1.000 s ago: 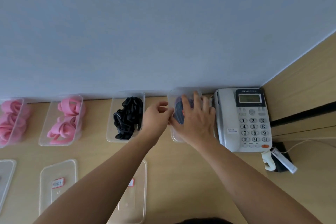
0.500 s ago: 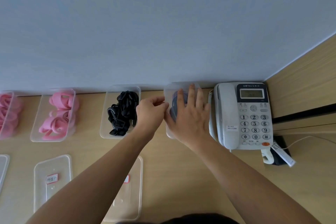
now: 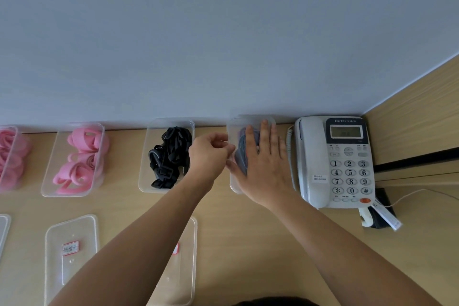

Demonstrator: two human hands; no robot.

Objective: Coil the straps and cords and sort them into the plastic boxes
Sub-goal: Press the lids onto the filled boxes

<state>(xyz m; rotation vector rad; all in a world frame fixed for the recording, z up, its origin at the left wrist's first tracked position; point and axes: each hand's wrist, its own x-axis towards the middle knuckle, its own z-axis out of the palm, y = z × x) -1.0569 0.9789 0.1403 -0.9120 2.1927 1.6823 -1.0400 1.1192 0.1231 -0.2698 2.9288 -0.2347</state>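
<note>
Change first: vs. a sec ago, almost nothing moves. I see both forearms reaching to the rightmost clear box [image 3: 232,131] at the back of the desk [image 3: 248,243]. The right hand [image 3: 263,166] stays flat, fingers straight and close together. It presses down on the dark blue-grey cord coil [image 3: 242,154] inside that box, fingertips a bit further over the coil than before. The left hand [image 3: 208,154] stays at the box's left wall, thumb and fingertips bunched, pinching the rim as far as I can tell. I read this as: coil is in its box and held down so it doesn't spring open. Step nearly done, lid not yet on.

Around, big to small:
- A pale blue-grey wall [image 3: 223,32] fills the top half, w/ a wood side panel [image 3: 409,119] at right.
- A white desk phone [image 3: 332,161] sits just beside the box on its right.
- Left of the box, near it, is a clear box w/ black straps [image 3: 169,156].
- Further left is a box w/ pink straps [image 3: 82,159], and another pink lot [image 3: 7,156] at the frame edge.
- On the near desk lie clear lids w/ red-bordered labels. One lid [image 3: 72,256] is in the open, and a second lid [image 3: 183,268] is partly under the left forearm.
- Right of the phone are a small black item w/ a white tag [image 3: 382,208] and a thin white wire [image 3: 422,192].

Nothing covers the box itself. The tight spot is the phone and its curly cord [image 3: 289,141], close to the right hand.
</note>
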